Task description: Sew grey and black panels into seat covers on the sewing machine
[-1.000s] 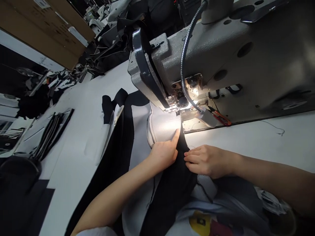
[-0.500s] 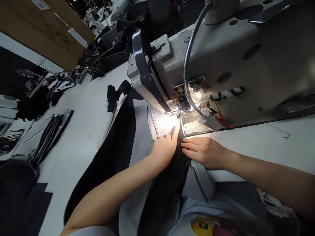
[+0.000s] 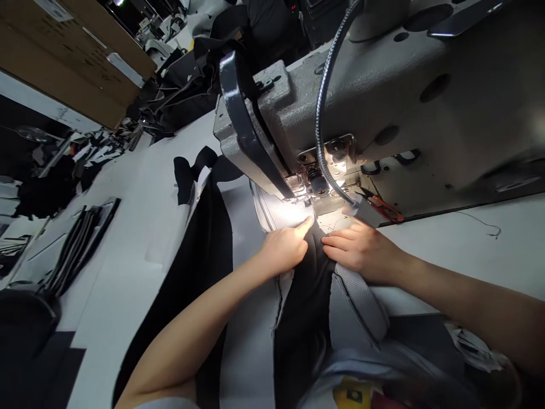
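My left hand presses on the pale mesh fabric just in front of the needle area of the sewing machine. Its index finger points toward the presser foot and its other fingers are curled on the cloth. To the right, my right hand holds the edge of the black fabric, fingers close together; its thumb is hidden. Grey fabric panels joined to the piece run down to my lap. A folded grey mesh flap hangs below my right hand.
Red-handled thread snips lie on the machine bed beside a lamp head on a bendable neck. Stacked dark-edged panels lie on the white table at left. A cardboard box and dark cloth heaps are behind.
The black and grey fabric has shifted and spread below my hands. My left index finger is bent more, and my right hand has moved slightly right and up toward the lamp head.
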Demonstrator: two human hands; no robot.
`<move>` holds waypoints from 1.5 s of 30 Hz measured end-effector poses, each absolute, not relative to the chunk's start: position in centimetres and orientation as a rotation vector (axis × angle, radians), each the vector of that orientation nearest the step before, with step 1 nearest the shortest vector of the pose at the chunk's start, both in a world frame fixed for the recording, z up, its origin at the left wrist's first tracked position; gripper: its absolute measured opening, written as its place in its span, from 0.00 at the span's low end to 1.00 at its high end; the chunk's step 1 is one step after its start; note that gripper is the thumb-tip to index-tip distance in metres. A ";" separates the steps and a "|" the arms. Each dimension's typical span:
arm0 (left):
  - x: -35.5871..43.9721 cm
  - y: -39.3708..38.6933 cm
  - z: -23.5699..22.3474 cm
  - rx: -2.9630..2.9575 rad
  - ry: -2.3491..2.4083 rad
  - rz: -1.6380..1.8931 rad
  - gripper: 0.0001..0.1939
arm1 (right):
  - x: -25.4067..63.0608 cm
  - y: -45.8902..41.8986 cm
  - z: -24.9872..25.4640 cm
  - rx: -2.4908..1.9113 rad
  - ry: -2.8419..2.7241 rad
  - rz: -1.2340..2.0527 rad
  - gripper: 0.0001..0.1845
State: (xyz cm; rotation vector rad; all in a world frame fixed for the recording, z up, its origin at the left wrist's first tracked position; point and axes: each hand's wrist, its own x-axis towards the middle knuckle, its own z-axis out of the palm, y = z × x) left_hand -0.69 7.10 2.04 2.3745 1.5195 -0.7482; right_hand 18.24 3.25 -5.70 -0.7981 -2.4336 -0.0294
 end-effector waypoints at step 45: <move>-2.6 7.6 2.8 2.710 1.478 -0.731 0.30 | 15.3 2.2 -6.0 -0.733 -2.404 -0.339 0.15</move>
